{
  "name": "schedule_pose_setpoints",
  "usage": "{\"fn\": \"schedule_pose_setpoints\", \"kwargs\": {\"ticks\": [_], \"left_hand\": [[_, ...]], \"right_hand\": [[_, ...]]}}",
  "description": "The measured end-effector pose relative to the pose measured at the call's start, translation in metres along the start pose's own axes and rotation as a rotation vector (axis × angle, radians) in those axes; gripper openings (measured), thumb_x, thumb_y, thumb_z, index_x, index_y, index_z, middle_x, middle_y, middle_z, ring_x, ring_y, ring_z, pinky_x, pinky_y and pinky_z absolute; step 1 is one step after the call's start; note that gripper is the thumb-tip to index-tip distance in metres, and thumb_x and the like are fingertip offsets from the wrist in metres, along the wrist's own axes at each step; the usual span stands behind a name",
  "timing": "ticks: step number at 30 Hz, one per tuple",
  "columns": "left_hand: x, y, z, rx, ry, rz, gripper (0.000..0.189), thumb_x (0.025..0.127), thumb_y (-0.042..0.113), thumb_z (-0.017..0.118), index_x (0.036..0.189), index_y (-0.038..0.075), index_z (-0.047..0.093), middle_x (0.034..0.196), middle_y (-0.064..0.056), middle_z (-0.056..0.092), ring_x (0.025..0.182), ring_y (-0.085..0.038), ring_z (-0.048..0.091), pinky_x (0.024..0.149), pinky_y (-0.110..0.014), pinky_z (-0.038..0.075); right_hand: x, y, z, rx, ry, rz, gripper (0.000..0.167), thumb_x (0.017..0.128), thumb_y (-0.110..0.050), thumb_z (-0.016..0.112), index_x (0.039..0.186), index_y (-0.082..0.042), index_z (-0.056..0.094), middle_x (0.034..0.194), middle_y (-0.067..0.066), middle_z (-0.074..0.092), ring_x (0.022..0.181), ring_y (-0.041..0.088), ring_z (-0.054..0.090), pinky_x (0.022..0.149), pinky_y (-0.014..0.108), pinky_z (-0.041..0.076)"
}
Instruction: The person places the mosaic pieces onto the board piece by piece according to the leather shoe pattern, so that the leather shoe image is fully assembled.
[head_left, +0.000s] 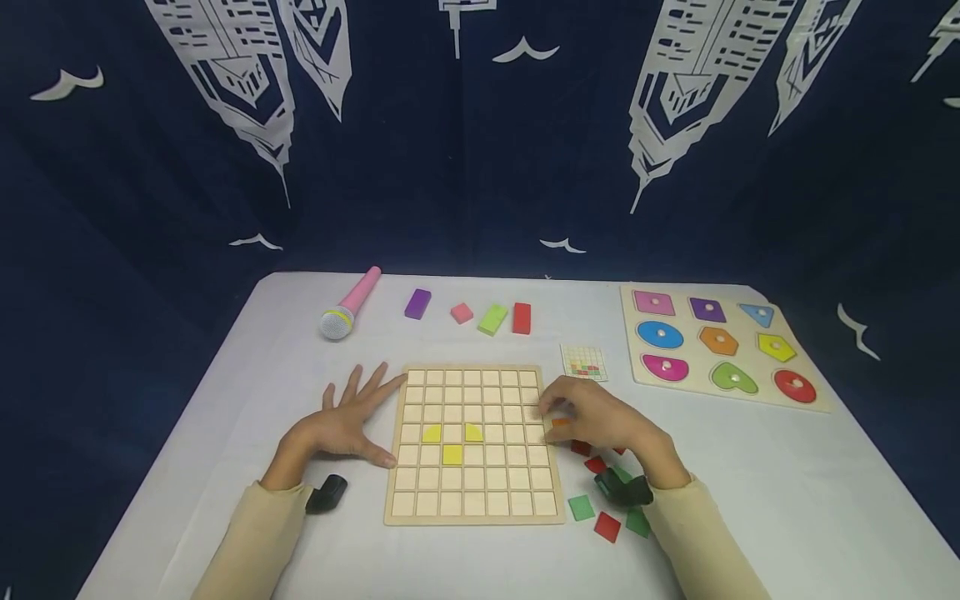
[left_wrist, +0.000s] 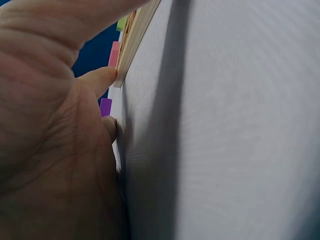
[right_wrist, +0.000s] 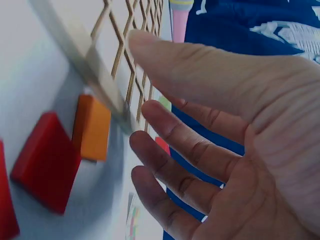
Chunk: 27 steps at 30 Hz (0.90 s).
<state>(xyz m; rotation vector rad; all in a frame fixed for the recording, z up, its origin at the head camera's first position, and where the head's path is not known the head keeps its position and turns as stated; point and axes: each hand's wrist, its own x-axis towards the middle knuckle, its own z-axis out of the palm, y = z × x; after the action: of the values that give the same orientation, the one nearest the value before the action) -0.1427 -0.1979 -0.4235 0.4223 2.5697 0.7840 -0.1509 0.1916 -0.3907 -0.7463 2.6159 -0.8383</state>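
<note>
A wooden grid board [head_left: 474, 521] lies on the white table. Two yellow rounded pieces [head_left: 473, 432] and one yellow square piece [head_left: 452, 455] sit in its cells. My left hand [head_left: 347, 421] is spread at the board's left side, thumb and index fingertip touching the frame. Over the right edge hovers my right hand [head_left: 596, 415], its fingers loosely bent. The right wrist view shows nothing between thumb and fingers, though the index fingertip is partly hidden. Below that hand lie an orange piece [right_wrist: 95, 129] and a red piece [right_wrist: 47, 162].
Red pieces [head_left: 607, 527] and green pieces [head_left: 581, 507] are scattered right of the board. A small pattern card [head_left: 584, 362] lies at its upper right. Farther back are a toy microphone [head_left: 350, 305], a purple block [head_left: 417, 303], other blocks and a shape puzzle [head_left: 720, 342].
</note>
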Motion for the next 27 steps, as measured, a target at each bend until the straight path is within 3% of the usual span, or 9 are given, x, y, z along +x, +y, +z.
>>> {"fn": "schedule_pose_setpoints", "kwargs": {"ticks": [8, 16, 27], "left_hand": [[0.002, -0.002, 0.001, 0.002, 0.002, -0.005, 0.131, 0.058, 0.052, 0.093, 0.161, 0.022, 0.018, 0.169, -0.015, -0.009, 0.151, -0.046, -0.020, 0.110, -0.076, -0.016], [0.002, -0.002, 0.003, -0.004, 0.001, 0.001, 0.132, 0.057, 0.052, 0.093, 0.161, 0.022, 0.018, 0.169, -0.015, -0.009, 0.150, -0.047, -0.021, 0.110, -0.076, -0.016], [0.000, -0.001, 0.001, 0.006, 0.000, -0.004, 0.132, 0.057, 0.052, 0.093, 0.161, 0.023, 0.018, 0.169, -0.015, -0.009, 0.150, -0.047, -0.020, 0.110, -0.076, -0.016]], "right_hand": [[-0.002, 0.019, -0.006, -0.004, -0.031, 0.053, 0.022, 0.080, -0.013, 0.084, 0.097, -0.016, 0.070, 0.107, -0.001, 0.067, 0.100, 0.021, 0.056, 0.092, 0.043, 0.051], [-0.003, 0.022, -0.005, -0.006, -0.041, 0.042, 0.019, 0.079, -0.006, 0.083, 0.089, -0.017, 0.070, 0.101, -0.001, 0.065, 0.097, 0.022, 0.054, 0.089, 0.040, 0.050], [0.002, 0.019, 0.000, -0.031, -0.018, 0.045, 0.016, 0.081, -0.004, 0.079, 0.087, -0.013, 0.067, 0.081, -0.001, 0.059, 0.080, 0.017, 0.053, 0.069, 0.027, 0.049]]}}
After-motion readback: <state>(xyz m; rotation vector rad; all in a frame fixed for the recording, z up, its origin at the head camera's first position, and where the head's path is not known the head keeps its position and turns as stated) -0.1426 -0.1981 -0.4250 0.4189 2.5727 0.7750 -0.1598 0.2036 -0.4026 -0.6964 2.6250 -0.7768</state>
